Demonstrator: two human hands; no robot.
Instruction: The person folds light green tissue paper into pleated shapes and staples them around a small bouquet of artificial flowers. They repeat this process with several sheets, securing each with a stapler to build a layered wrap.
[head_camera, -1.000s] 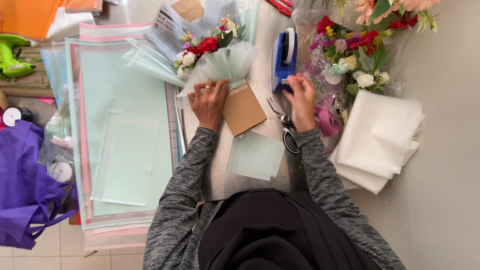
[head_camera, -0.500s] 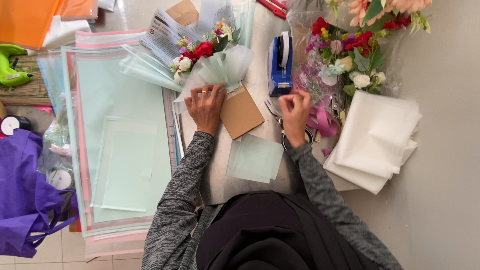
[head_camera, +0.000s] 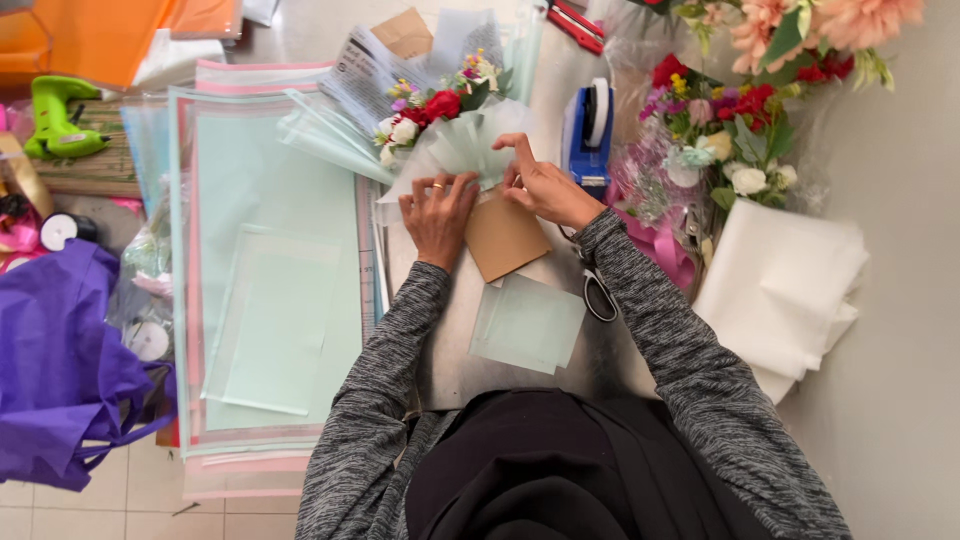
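The right hand (head_camera: 545, 185) has come back from the tape dispenser (head_camera: 590, 130) side and now pinches the pale green wrapping sheet (head_camera: 465, 150) at the foot of the small bouquet (head_camera: 435, 105), fingers narrowed on its edge. The left hand (head_camera: 438, 212) stays pressed flat, fingers spread, on the same sheet beside the brown card (head_camera: 505, 235). The wrap looks to be getting fixed in place. The bouquet lies on the counter (head_camera: 450, 350) just beyond both hands, heads pointing away; the scissors (head_camera: 598, 290) rest under the right forearm.
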